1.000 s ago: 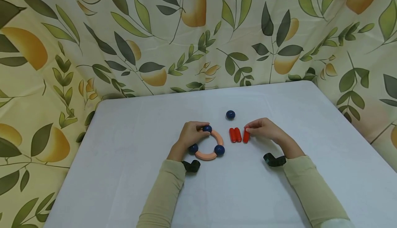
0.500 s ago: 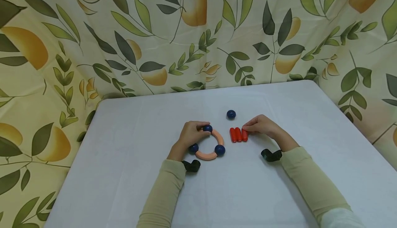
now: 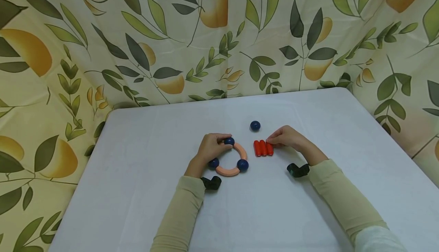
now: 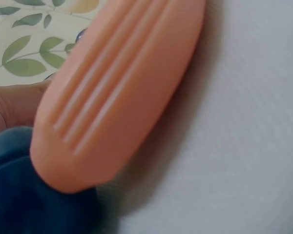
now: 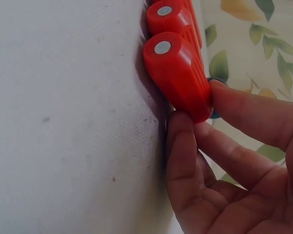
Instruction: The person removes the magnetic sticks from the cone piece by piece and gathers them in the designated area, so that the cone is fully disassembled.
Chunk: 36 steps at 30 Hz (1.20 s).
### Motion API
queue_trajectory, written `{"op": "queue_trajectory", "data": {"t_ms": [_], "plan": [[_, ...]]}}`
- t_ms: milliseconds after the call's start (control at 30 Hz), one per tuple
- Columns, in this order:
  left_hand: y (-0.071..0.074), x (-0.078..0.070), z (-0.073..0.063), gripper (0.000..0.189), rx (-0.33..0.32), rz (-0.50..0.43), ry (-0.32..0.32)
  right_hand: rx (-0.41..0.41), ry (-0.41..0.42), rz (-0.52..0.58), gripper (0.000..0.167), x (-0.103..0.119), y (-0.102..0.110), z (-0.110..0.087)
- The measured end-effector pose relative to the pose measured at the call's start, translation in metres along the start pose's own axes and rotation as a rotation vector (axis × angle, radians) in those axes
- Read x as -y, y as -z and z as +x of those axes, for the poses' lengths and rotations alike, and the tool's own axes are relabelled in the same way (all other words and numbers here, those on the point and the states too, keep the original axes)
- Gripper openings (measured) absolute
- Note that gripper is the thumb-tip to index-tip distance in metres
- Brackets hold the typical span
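On the table lies a ring of curved peach-coloured rods (image 3: 228,171) joined by blue balls (image 3: 242,165). My left hand (image 3: 210,147) holds the ring's far ball (image 3: 229,141) between thumb and fingers and hides part of its left side. In the left wrist view a grooved peach rod (image 4: 117,92) meets a blue ball (image 4: 34,200). To the right, three straight red rods (image 3: 262,148) lie side by side. My right hand (image 3: 288,136) pinches the far end of the rightmost red rod (image 5: 178,73), whose near end shows a silver disc.
A loose blue ball (image 3: 255,126) sits beyond the red rods. The white-covered table (image 3: 144,149) ends at a fruit-and-leaf patterned curtain (image 3: 192,65) behind and at both sides. Black wrist cameras (image 3: 298,170) hang close above the tabletop.
My right hand has moved left, bringing the third red rod from a small distance up beside the other two. The left hand and the ring have stayed in place.
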<state>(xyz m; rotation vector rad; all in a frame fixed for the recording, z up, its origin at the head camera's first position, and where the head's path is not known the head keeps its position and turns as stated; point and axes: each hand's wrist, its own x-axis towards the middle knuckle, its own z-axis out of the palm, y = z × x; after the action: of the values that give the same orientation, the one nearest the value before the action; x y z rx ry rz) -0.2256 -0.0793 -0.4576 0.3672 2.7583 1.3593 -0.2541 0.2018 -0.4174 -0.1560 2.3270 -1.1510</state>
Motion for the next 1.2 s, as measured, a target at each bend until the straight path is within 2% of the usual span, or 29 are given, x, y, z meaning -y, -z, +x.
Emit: {"op": "queue_trajectory", "data": {"t_ms": [167,367,533,633,767,933,1067,1200], "plan": [[0.0,0.0,0.001,0.034,0.012,0.008,0.009,-0.043,-0.062,-0.013,0.032,0.004,-0.003,0.0],[0.006,-0.004,0.002,0.039,0.065,0.014,0.016,-0.077,-0.096,-0.04,0.036,0.006,-0.005,-0.001],[0.014,-0.013,-0.006,0.044,0.09,0.049,0.01,-0.156,-0.099,-0.061,0.038,0.001,-0.007,-0.003],[0.017,-0.019,-0.017,0.044,0.131,0.107,-0.03,-0.213,-0.044,-0.056,0.038,0.001,-0.01,-0.01],[0.017,-0.033,-0.035,0.043,0.207,0.247,-0.101,-0.283,0.061,-0.079,0.034,0.006,-0.02,-0.023],[0.015,-0.044,-0.05,0.037,0.255,0.438,-0.209,-0.279,0.162,-0.103,0.03,0.017,-0.041,-0.036],[0.013,-0.043,-0.057,0.035,0.244,0.512,-0.282,-0.269,0.248,-0.123,0.028,0.021,-0.058,-0.041],[0.009,-0.04,-0.065,0.022,0.19,0.519,-0.393,-0.245,0.363,-0.148,0.026,0.022,-0.074,-0.046]]}}
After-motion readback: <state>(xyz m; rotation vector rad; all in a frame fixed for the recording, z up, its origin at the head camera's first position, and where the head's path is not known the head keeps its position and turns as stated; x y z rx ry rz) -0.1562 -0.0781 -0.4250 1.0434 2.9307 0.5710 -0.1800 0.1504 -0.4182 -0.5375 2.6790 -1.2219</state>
